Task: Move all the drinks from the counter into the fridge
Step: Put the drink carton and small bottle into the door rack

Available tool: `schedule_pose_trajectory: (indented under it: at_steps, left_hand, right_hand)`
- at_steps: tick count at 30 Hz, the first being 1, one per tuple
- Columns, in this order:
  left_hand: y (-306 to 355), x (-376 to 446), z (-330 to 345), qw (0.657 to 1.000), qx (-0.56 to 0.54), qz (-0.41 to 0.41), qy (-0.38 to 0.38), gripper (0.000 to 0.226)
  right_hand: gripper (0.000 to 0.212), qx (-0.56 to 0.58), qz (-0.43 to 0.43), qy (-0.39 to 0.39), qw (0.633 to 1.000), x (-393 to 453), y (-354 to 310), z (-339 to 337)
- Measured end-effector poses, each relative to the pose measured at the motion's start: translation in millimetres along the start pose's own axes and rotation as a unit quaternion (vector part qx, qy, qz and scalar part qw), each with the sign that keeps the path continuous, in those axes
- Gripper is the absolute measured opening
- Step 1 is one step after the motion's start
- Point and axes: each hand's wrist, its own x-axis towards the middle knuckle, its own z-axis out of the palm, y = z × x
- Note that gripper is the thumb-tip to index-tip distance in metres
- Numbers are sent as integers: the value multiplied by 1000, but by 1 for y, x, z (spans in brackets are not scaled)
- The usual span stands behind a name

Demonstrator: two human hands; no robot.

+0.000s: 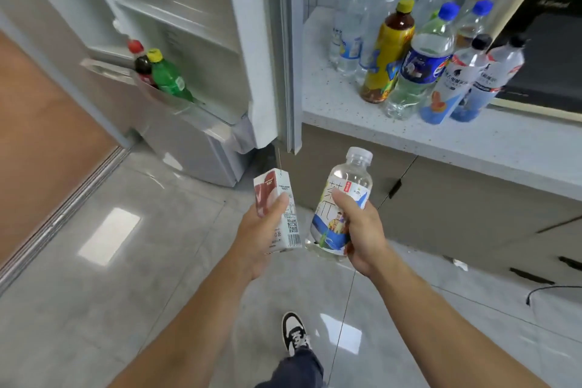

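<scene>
Left hand [263,230]: grips rectangular paper drink carton [278,214]. Right hand [359,230]: grips clear plastic tea bottle [341,198]. Speckled white bench [362,110]: clustered plastic bottles [409,38].

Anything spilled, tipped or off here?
No spill. The green bottle and red-capped bottle lean sideways in the fridge door shelf rather than standing upright. Counter bottles look upright.
</scene>
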Motion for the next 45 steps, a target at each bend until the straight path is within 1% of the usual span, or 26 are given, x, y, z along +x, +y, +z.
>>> schedule_pose_trajectory:
  at_steps: [2,3,5,7,9,10,12,13,14,17,20,24,28,31,32,34,36,39,43,45]
  left_hand:
    - [-1,-18,-14,999,-28,-14,6,54]
    - [-1,-27,-20,999,-26,-18,10,54]
    - [-2,-43,-31,999,-14,-18,28,49]
    - [-6,-58,-40,999,-17,-21,46,42]
    - [-9,-72,-47,997,-24,-31,61,40]
    - [-8,-77,-50,997,-27,-33,64,45]
    - [-3,-84,-55,997,-35,-37,63,60]
    - [0,-84,-58,996,-43,-41,59,64]
    - [4,-83,-61,996,-52,-43,57,64]
    - [14,-74,-76,995,-70,-38,61,62]
    - [24,-52,-98,994,-56,-11,91,44]
    - [49,-12,-133,992,-43,29,113,23]
    - [94,35,-161,994,-33,61,85,31]
    - [140,65,-177,991,-27,115,61,19]
    - [155,74,-181,989,-21,134,52,22]
    - [186,91,-188,984,4,173,38,41]
    - [215,109,-193,971,48,231,28,52]
    - [250,134,-193,946,116,303,9,54]
    - [272,163,-184,917,217,333,-29,53]
    - [276,174,-181,900,272,335,-56,59]
  right_hand:
    - [33,11,16,-22,1000,-12,9,9]
    - [36,21,21,-37,999,-18,13,13]
    - [41,35,24,-67,997,-30,22,19]
    - [40,38,24,-87,995,-43,32,25]
    - [45,38,26,-89,995,-55,42,29]
    - [45,32,24,-89,995,-58,45,32]
    - [37,15,11,-90,996,-62,47,38]
    - [32,6,1,-86,996,-62,47,41]
    - [31,-3,-10,-78,997,-61,47,45]
    - [37,-36,-52,-53,997,-54,45,60]
    - [39,-90,-108,-35,989,-41,44,80]
    - [48,-173,-208,-9,963,-21,34,124]
    - [55,-209,-312,4,927,4,11,183]
    - [60,-220,-391,24,893,26,-13,235]
    - [62,-224,-411,32,883,33,-20,252]
    - [66,-222,-443,46,868,48,-31,280]
    - [67,-215,-461,60,859,65,-36,299]
    - [69,-206,-463,88,858,87,-37,312]
    - [73,-243,-455,133,846,110,-33,313]
    - [73,-267,-425,136,854,119,-29,310]
